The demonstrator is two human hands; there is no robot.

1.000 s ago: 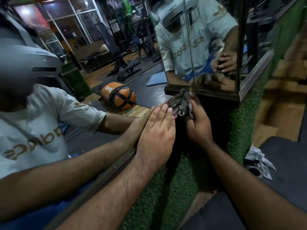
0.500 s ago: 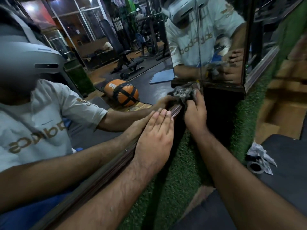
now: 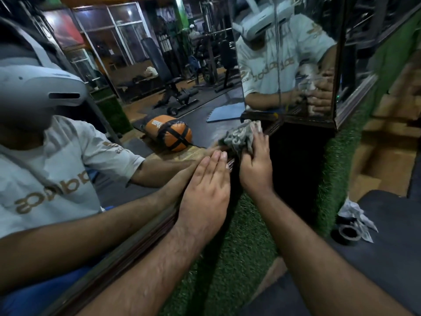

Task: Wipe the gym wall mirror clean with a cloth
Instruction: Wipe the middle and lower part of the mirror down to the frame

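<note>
The wall mirror [image 3: 127,124] fills the left half of the view and reflects the gym and the person wearing the camera. A crumpled grey cloth [image 3: 239,136] is pressed against the glass near the mirror's lower right corner. My right hand [image 3: 256,166] grips the cloth, fingers curled round it. My left hand [image 3: 206,190] lies flat against the mirror just left of the cloth, fingers straight and together. A second mirror panel [image 3: 287,55] meets the first at a corner above the cloth.
Green artificial turf [image 3: 241,258] covers the wall below the mirror's dark wooden frame [image 3: 136,245]. A crumpled white wrapper and a dark tape roll [image 3: 348,232] lie on the black floor mat at right. Wooden flooring shows at far right.
My right hand has moved the cloth up along the mirror's right edge. My left hand has stayed flat on the glass. The camera has shifted slightly.
</note>
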